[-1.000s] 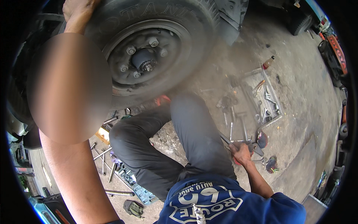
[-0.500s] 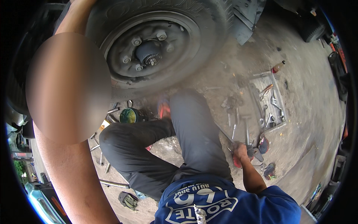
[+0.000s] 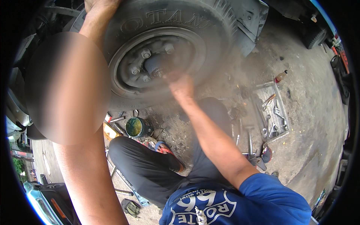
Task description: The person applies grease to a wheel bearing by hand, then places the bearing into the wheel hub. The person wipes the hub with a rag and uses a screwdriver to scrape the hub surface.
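Note:
A large black tyre (image 3: 157,17) on a dusty steel wheel rim (image 3: 125,73) fills the upper part of the head view. Several lug nuts ring its dark central hub (image 3: 152,64). My left hand (image 3: 102,5) rests on the tyre's upper left edge; its fingers run out of the picture. In front of the hub's lower right side is my right hand (image 3: 181,87), smeared by motion. Whether it holds anything cannot be made out. A blurred round patch covers much of my left forearm.
Right of my knees lie a tray (image 3: 288,131) of wrenches, a bottle (image 3: 280,76) and a hammer (image 3: 250,139). A green-stained bucket (image 3: 135,127) stands below the wheel, near my sandalled foot (image 3: 164,147). Metal bars (image 3: 123,192) and a dark cloth (image 3: 131,207) lie at lower left.
My right hand has come up from the tools on the floor at right to the wheel's hub. More of my left hand shows at the tyre's edge, and the view has shifted slightly.

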### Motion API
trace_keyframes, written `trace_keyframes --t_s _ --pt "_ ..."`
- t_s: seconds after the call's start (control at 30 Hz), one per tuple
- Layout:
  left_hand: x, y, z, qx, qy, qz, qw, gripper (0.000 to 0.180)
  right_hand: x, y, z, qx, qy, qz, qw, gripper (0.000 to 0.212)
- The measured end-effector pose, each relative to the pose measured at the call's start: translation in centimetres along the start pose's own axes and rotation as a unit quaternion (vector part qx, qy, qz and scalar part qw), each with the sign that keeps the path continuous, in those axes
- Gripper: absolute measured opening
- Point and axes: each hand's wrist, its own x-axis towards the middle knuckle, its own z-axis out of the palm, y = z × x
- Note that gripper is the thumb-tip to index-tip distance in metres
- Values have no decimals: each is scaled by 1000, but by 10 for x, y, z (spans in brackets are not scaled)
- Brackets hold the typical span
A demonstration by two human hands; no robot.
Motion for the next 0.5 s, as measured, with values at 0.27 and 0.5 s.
trace_keyframes --t_s 0.27,0.5 --pt "1 -8 -2 -11 -24 -12 1000 40 16 38 86 35 175 25 984 42" --pt "-2 -12 -7 -25 -42 -42 998 40 21 45 109 73 234 -1 969 40"
